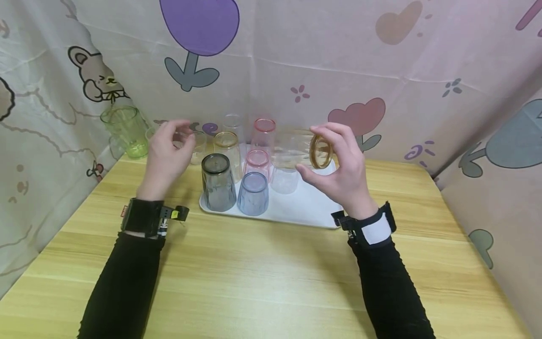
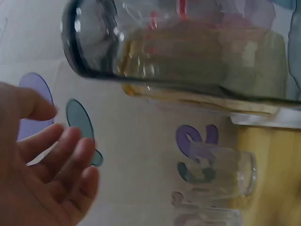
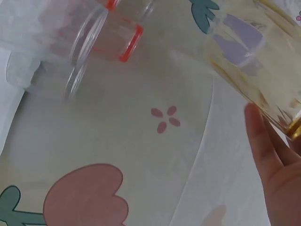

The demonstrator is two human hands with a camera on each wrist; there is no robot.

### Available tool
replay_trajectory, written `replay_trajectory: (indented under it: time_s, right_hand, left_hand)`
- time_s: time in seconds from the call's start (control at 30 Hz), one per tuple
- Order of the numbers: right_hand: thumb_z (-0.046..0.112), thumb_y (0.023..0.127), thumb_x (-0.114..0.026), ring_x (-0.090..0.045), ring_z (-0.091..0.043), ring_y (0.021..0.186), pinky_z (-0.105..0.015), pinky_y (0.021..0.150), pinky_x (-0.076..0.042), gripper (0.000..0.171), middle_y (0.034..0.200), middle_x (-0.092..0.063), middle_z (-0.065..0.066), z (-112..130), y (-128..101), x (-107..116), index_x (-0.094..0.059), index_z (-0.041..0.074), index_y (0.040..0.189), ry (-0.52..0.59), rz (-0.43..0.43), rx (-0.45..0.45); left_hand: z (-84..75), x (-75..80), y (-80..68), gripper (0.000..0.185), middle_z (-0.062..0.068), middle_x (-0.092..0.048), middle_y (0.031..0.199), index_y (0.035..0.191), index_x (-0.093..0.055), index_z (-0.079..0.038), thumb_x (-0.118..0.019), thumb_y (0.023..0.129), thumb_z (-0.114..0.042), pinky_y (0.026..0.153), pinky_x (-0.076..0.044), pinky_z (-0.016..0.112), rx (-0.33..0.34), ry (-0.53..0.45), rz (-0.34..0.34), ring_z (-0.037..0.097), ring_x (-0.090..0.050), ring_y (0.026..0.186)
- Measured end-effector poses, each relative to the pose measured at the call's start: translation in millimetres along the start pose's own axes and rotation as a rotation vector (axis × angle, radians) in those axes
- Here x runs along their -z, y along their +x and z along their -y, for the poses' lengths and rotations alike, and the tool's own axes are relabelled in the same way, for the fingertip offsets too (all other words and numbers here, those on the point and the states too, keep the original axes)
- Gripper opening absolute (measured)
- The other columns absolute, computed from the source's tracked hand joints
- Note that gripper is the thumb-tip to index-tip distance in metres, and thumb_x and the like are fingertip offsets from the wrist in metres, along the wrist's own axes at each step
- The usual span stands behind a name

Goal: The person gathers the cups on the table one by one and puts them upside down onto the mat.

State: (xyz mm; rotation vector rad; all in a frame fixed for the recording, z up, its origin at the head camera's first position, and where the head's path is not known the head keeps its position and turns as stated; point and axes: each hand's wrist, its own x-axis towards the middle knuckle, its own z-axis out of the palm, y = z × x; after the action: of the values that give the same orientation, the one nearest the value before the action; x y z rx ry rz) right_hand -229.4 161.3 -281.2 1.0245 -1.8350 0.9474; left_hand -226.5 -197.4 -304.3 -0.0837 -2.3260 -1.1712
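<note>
My right hand [image 1: 345, 174] holds an amber-tinted glass [image 1: 320, 151] on its side in the air above the tray. Thumb and fingers grip it around its thick amber end, and its pale body points left. In the right wrist view this glass [image 3: 263, 61] looks tilted, fingers along its lower side. My left hand [image 1: 166, 153] is raised left of the tray, fingers loosely bent and holding nothing. Clear glasses [image 1: 198, 148] stand behind it on the table. Nearest it on the tray is a dark grey glass [image 1: 219, 186], upside down, which looms large in the left wrist view.
A white tray [image 1: 305, 207] bears the grey glass, a blue glass [image 1: 253, 195], pink glasses [image 1: 257, 162], another amber glass [image 1: 226, 146] and a clear one [image 1: 284, 181]. A green glass pitcher [image 1: 127, 132] stands at the back left. Patterned cloth [image 1: 288, 61] hangs behind the wooden table [image 1: 254, 273].
</note>
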Motion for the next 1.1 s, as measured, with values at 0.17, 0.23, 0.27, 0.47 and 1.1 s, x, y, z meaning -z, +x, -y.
replay_trajectory:
  time_s: [0.17,0.23,0.27,0.47,1.1]
  right_hand:
    - [0.027,0.079,-0.083,-0.062,-0.029,0.117,-0.032,0.097,-0.048,0.064,0.129,-0.064,-0.014,-2.1,-2.2,7.8,-0.065,0.007,0.137,-0.027,0.143,-0.039]
    - [0.023,0.078,-0.085,-0.062,-0.027,0.118,-0.032,0.096,-0.049,0.065,0.130,-0.065,-0.012,-3.4,-3.1,10.0,-0.064,0.007,0.138,-0.028,0.198,-0.058]
    - [0.020,0.077,-0.086,-0.062,-0.026,0.118,-0.032,0.097,-0.050,0.066,0.130,-0.066,-0.011,-4.0,-3.5,10.9,-0.064,0.008,0.138,-0.027,0.225,-0.067]
    - [0.017,0.077,-0.090,-0.064,-0.021,0.110,-0.037,0.091,-0.053,0.065,0.132,-0.066,-0.004,-3.9,-5.4,14.6,-0.064,0.011,0.137,-0.024,0.436,-0.178]
    - [0.031,0.081,-0.088,-0.064,-0.023,0.114,-0.043,0.098,-0.054,0.066,0.139,-0.063,-0.004,-7.1,-11.7,-2.7,-0.064,0.015,0.140,-0.088,0.857,-0.389]
  left_hand:
    - [18.9,2.3,-0.2,0.039,0.019,-0.064,0.124,0.137,-0.060,-0.001,-0.051,0.103,-0.018,0.094,-0.051,0.051,0.054,0.118,0.146,0.035,-0.062,0.109]
    - [25.8,1.5,-0.6,0.039,0.019,-0.065,0.123,0.136,-0.061,-0.001,-0.049,0.104,-0.019,0.092,-0.051,0.052,0.065,0.157,0.188,0.036,-0.063,0.107]
    - [28.9,0.8,-0.5,0.039,0.020,-0.066,0.122,0.136,-0.061,-0.001,-0.048,0.104,-0.020,0.092,-0.051,0.053,0.071,0.172,0.215,0.036,-0.063,0.107]
    - [46.6,-4.7,0.8,0.036,0.024,-0.064,0.127,0.136,-0.059,0.001,-0.050,0.106,-0.017,0.095,-0.051,0.058,0.104,0.224,0.472,0.039,-0.062,0.111]
    - [74.4,-30.6,-3.6,0.019,0.022,-0.070,0.112,0.114,-0.065,0.000,-0.057,0.097,-0.005,0.100,-0.050,0.059,0.086,0.263,0.645,0.042,-0.064,0.112]
